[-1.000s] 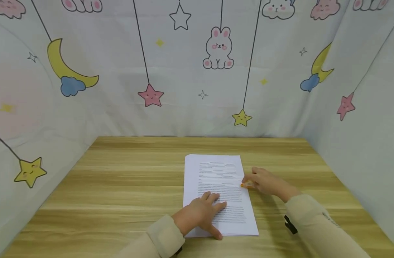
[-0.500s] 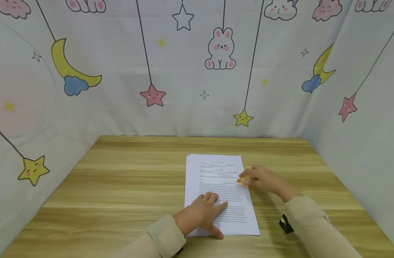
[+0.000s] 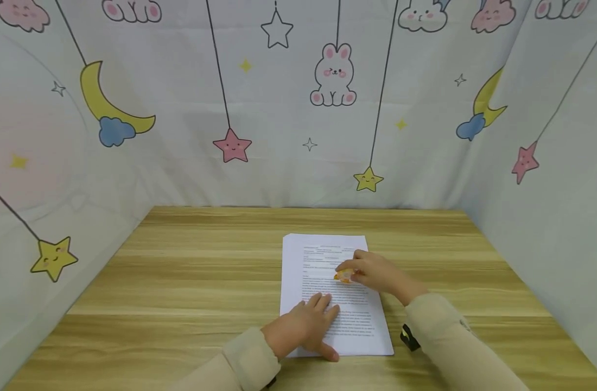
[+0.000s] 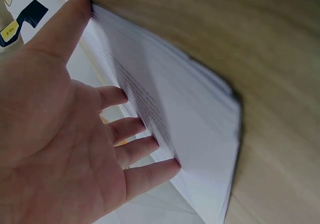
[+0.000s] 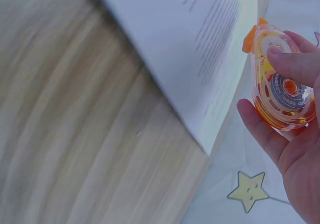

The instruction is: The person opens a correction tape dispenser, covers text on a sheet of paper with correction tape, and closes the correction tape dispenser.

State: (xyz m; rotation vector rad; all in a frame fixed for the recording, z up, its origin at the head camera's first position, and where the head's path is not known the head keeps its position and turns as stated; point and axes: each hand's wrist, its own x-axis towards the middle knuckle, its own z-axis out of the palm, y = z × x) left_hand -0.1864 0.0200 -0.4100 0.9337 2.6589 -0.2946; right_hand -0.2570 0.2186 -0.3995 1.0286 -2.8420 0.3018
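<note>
A stack of printed paper (image 3: 337, 342) lies on the wooden table, its lines of text facing up. My left hand (image 3: 308, 323) rests on the lower left of the stack with fingers spread; the left wrist view shows its straight fingertips (image 4: 152, 176) touching the top sheet. Between thumb and fingers my right hand (image 3: 381, 274) holds a clear orange correction tape (image 3: 344, 276) over the text, right of the page's middle. In the right wrist view the correction tape (image 5: 282, 87) shows its round reel and orange tip. Whether the tip touches the paper cannot be told.
The wooden table (image 3: 181, 271) extends around the stack on all sides. A white curtain (image 3: 279, 108) printed with stars, moons and rabbits hangs behind and at both sides. A black wrist strap part (image 3: 410, 338) shows below the right sleeve.
My right hand has moved left with the correction tape, from the stack's right edge to over the printed text. The left hand stays in nearly the same place on the paper.
</note>
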